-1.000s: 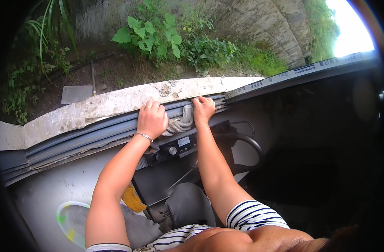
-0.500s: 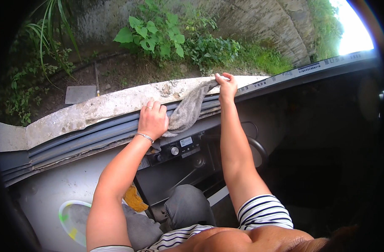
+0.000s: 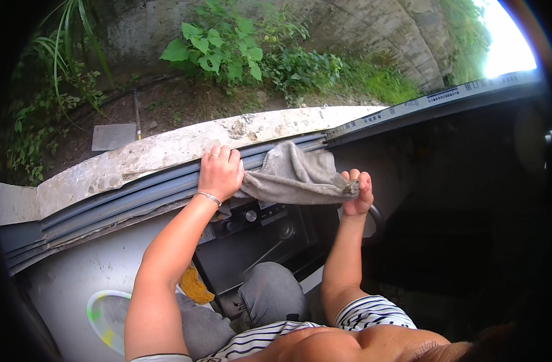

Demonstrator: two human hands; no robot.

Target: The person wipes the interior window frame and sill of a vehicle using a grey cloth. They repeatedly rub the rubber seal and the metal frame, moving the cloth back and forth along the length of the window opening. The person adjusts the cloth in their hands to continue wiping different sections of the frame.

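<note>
A grey cloth [image 3: 297, 181] stretches between my two hands, over the inner edge of the blue-grey window track [image 3: 131, 193]. My left hand [image 3: 220, 173] is closed at the track, with the cloth's left end coming out beside its fingers. Farther right, my right hand [image 3: 357, 192] pinches the cloth's bunched right corner, lifted on the room side of the track. The cloth's middle folds upward and partly covers the track's right part.
Beyond the track lies a pale, chipped concrete ledge [image 3: 228, 129], with green plants [image 3: 218, 51] outside. Below the window stands a black appliance [image 3: 252, 247] with a knob. A yellow cloth [image 3: 196, 286] and a round white-rimmed item [image 3: 95, 317] are lower left. A window frame [image 3: 433, 99] runs right.
My right hand has drawn back from the ledge toward me and to the right, pulling its end of the cloth along. The twisted cloth has spread wider. My left hand has stayed in place.
</note>
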